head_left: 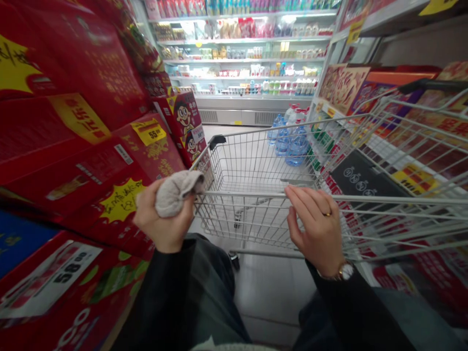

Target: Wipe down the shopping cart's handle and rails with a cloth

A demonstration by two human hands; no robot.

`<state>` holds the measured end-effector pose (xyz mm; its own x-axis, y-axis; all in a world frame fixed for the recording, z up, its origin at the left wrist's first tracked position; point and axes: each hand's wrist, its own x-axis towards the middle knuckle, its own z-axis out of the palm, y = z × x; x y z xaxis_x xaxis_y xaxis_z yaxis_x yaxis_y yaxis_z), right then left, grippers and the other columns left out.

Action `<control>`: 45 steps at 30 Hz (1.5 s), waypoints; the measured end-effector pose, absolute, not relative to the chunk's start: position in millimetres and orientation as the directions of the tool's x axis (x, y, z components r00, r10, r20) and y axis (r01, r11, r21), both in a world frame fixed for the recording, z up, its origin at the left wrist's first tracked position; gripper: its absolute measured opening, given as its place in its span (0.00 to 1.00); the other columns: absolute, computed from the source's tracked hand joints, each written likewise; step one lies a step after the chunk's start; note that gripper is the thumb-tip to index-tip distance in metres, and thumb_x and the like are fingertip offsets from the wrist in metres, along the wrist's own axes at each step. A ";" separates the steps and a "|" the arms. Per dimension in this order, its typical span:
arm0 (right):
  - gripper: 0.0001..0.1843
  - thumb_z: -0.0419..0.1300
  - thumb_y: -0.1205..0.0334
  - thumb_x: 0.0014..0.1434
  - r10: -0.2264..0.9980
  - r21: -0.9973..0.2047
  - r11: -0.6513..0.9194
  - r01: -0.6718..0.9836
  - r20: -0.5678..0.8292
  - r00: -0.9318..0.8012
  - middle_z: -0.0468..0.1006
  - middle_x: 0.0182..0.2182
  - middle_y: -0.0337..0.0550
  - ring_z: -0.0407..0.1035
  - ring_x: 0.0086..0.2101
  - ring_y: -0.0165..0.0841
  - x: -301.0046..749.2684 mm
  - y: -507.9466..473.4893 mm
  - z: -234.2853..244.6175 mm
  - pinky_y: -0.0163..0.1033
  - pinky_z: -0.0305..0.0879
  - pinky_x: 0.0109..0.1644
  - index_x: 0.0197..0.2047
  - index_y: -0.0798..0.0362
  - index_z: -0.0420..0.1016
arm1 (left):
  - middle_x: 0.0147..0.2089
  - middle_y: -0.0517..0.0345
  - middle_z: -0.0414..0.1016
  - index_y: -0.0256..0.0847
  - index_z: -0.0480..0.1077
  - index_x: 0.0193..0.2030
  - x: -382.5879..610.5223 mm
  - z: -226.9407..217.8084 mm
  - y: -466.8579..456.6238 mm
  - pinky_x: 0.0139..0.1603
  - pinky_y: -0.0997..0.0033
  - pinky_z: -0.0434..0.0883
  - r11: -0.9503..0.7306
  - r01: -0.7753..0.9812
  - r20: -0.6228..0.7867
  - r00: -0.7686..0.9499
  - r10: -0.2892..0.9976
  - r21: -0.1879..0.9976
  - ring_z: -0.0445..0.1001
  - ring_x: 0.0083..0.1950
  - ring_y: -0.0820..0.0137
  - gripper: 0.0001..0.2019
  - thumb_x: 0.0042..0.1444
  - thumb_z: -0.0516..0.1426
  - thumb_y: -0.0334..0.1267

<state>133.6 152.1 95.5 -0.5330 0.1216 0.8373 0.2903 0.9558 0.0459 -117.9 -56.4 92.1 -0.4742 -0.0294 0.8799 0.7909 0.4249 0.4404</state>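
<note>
Left grip (166,212) is wrapped around a bunched grey cloth (171,195)
Right grip (315,226) sits loosely open — touching the wire cart (248,194), 1 gold ring (327,214) on it.

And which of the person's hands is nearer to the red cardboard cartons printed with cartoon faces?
Left. The left hand, clutching a bunched grey cloth, is in front of the cartons; the right hand is farther off to their right, at the silver wire trolley's near rail.
</note>
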 end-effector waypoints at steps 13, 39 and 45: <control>0.23 0.61 0.70 0.66 0.192 -0.069 0.958 0.278 0.875 -0.445 0.84 0.55 0.48 0.76 0.55 0.45 140.1 151.7 107.6 0.56 0.65 0.68 0.64 0.53 0.75 | 0.55 0.55 0.81 0.47 0.74 0.56 -45.9 127.2 -0.8 0.62 0.50 0.74 0.145 0.940 0.885 -0.340 0.317 0.309 0.77 0.56 0.59 0.21 0.56 0.68 0.41; 0.25 0.64 0.51 0.68 0.069 -0.082 0.996 0.020 0.660 -0.748 0.79 0.57 0.52 0.70 0.55 0.43 61.9 106.3 161.7 0.47 0.72 0.56 0.63 0.55 0.73 | 0.69 0.38 0.68 0.40 0.48 0.78 -86.9 93.9 -22.0 0.69 0.40 0.65 0.130 0.967 0.740 -0.252 0.623 0.220 0.72 0.63 0.50 0.45 0.59 0.61 0.52; 0.20 0.62 0.54 0.69 0.227 -0.186 0.973 0.134 0.699 -0.679 0.81 0.54 0.50 0.73 0.52 0.42 88.3 121.8 164.5 0.46 0.73 0.53 0.61 0.53 0.75 | 0.53 0.49 0.74 0.45 0.62 0.70 -94.6 90.1 -22.9 0.59 0.53 0.69 0.106 0.957 0.758 -0.280 0.589 0.271 0.73 0.52 0.58 0.34 0.63 0.59 0.60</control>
<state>88.3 121.8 164.5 -0.6786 0.2272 0.6985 0.1345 0.9733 -0.1859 -94.6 -22.9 90.1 -0.2799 0.5889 0.7582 0.9567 0.1056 0.2712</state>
